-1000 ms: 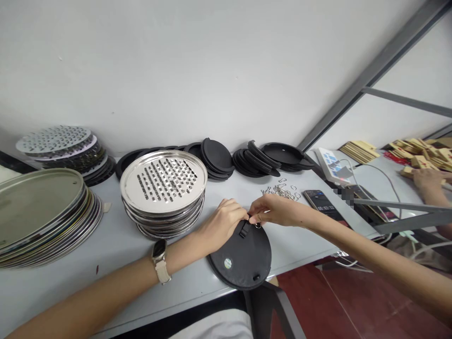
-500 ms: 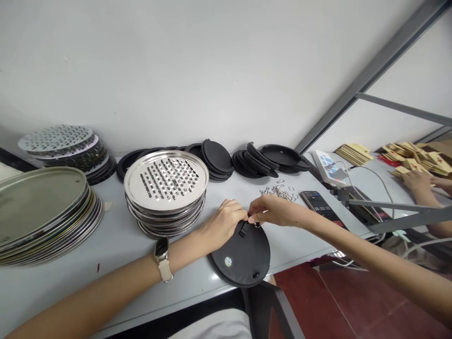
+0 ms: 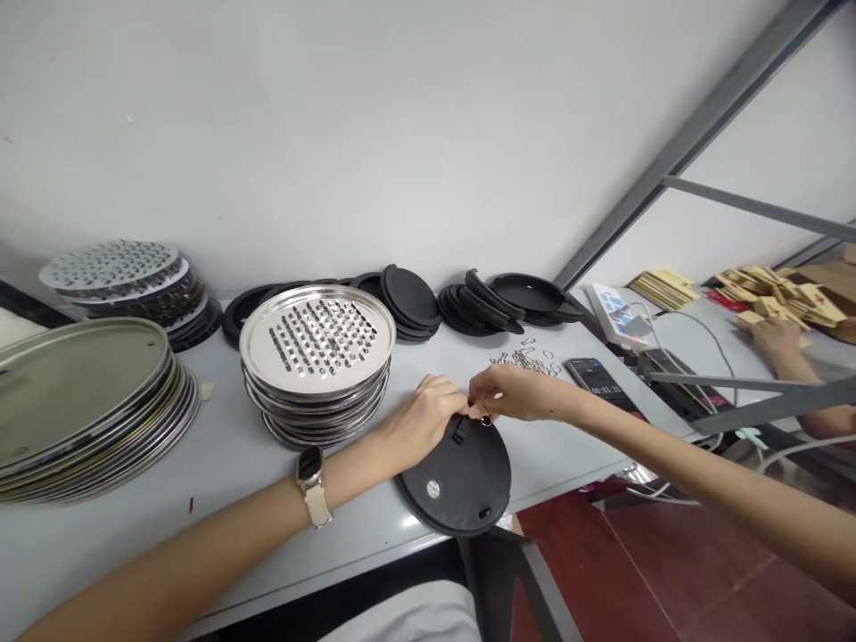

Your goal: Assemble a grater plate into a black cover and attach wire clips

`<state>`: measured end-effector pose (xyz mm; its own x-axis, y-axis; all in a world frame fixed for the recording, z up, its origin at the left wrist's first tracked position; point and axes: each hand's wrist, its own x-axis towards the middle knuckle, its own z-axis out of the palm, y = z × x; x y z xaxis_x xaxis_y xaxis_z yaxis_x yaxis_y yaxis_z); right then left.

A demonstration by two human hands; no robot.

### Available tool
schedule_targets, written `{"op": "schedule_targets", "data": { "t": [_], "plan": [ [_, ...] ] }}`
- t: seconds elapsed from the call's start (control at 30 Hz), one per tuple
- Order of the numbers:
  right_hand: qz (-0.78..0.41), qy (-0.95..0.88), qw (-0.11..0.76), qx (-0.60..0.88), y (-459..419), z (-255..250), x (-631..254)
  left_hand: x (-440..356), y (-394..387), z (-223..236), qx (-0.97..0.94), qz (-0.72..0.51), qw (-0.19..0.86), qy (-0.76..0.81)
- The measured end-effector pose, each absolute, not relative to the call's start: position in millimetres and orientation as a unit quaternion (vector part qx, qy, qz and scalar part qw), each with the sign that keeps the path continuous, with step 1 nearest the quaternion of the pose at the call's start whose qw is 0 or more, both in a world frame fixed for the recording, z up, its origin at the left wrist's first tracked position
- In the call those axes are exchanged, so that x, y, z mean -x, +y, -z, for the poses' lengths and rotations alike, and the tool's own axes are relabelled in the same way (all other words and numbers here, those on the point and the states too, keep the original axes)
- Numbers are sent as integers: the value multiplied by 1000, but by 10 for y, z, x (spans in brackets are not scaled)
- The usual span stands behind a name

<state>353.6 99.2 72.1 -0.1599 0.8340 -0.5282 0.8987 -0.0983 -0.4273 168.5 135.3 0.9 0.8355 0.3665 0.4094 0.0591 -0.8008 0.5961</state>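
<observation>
A round black disc (image 3: pixel 461 486) lies flat at the front edge of the grey table (image 3: pixel 220 455), with a small black tab at its far rim. My left hand (image 3: pixel 421 419), a watch on its wrist, is curled over that rim and grips the disc beside the tab. My right hand (image 3: pixel 512 392) pinches a small metal ring (image 3: pixel 486 419) against the tab. Both hands touch at the disc's far edge.
A stack of perforated steel discs (image 3: pixel 317 343) stands left of my hands, plain steel trays (image 3: pixel 80 401) further left, black discs (image 3: pixel 481 303) along the wall. Loose metal rings (image 3: pixel 528 359) and a phone (image 3: pixel 595 374) lie to the right. Another person's hand (image 3: pixel 776 337) handles wooden pieces far right.
My hands stay pinched at the disc's tab with hardly any movement. The view has shifted a little. The other person's hand has moved further back among the wooden pieces.
</observation>
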Motion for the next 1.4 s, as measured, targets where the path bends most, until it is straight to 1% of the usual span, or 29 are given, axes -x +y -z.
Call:
{"op": "schedule_targets", "data": {
  "t": [0.23, 0.4, 0.63, 0.83, 1.03, 1.33, 1.4],
  "plan": [
    [355, 688, 34, -632, 967, -707, -3554, -1674, 1339, -22, -918, -253, 276, 131],
    [360, 692, 24, -626, 957, -670, -3597, -1675, 1333, -21, -902, -263, 299, 165],
    [347, 696, 31, -628, 949, -688, -3588, -1672, 1342, -42, -891, -278, 322, 160],
    [345, 696, 28, -629, 941, -682, -3590, -1670, 1340, -35, -905, -267, 293, 156],
    [343, 685, -14, -642, 856, -646, -3577, -1666, 1343, -50, -927, -252, 251, 118],
    [291, 680, -79, -668, 629, -645, -3470, -1693, 1324, -98, -944, -225, 223, 89],
    [285, 683, -108, -663, 566, -579, -3449, -1699, 1311, -106, -946, -224, 216, 89]
  ]
}}
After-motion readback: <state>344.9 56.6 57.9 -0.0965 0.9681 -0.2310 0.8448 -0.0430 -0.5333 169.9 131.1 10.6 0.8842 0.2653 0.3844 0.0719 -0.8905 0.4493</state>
